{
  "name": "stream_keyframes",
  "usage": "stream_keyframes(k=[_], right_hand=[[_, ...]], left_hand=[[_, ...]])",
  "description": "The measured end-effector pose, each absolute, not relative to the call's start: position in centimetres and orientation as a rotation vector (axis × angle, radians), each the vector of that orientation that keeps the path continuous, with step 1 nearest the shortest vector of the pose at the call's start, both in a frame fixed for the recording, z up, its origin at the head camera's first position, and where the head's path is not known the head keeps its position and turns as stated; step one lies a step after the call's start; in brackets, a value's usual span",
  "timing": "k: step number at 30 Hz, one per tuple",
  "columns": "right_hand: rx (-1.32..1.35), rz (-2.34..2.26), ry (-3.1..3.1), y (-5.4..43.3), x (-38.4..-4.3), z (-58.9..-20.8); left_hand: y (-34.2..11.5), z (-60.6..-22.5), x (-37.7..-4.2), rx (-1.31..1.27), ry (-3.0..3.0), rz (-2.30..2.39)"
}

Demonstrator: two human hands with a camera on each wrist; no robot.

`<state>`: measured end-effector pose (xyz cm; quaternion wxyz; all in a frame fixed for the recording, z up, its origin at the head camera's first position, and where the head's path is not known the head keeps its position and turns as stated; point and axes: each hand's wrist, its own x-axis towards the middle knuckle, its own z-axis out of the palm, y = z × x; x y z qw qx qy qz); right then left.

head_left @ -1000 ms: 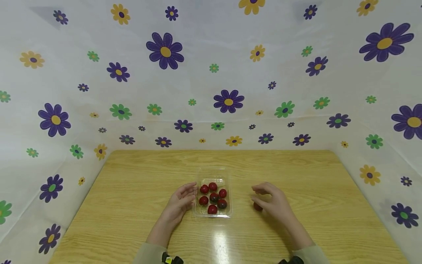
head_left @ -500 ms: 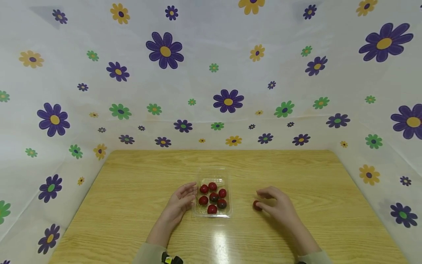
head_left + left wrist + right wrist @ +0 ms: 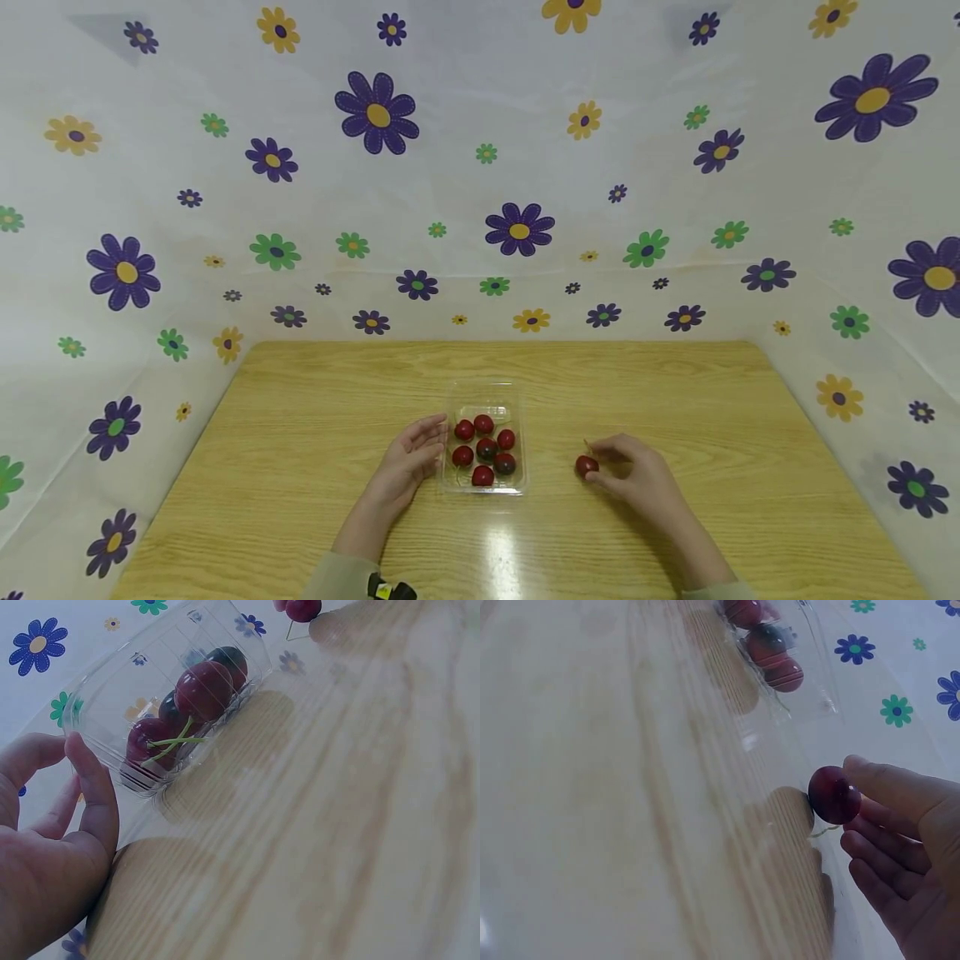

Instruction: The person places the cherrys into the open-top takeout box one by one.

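A clear plastic box (image 3: 522, 400) with several dark red cherries (image 3: 483, 476) in it stands in front of me. My left hand (image 3: 411, 462) is at the box's left side, thumb and finger pinching its rim in the left wrist view. To the right of the box, my right hand (image 3: 645, 482) holds a single cherry (image 3: 587, 467) between thumb and fingers, close over the table. The thumb (image 3: 885, 780) lies against this cherry in the right wrist view, and its thin stem (image 3: 825, 831) hangs out beside it.
The light wooden table (image 3: 337, 375) reaches back to a white cloth (image 3: 450, 183) printed with flowers, which also rises on both sides. A bright light reflection (image 3: 501, 558) shows on the table in front of the box.
My right hand has shifted slightly right, and its spread fingers have closed on the loose cherry, whose stem now shows upright. The left hand and the box have stayed still.
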<state>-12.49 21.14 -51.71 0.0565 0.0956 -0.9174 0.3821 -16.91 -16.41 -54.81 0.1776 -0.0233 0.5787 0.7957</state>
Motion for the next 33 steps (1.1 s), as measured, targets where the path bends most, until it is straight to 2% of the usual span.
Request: stream_keyframes(k=[33], right_hand=[[0.262,1.175,-2.837,21.02,-12.97,-51.58]], left_hand=[[-16.52,-54.33,-17.02,-0.102,1.629,2.240]])
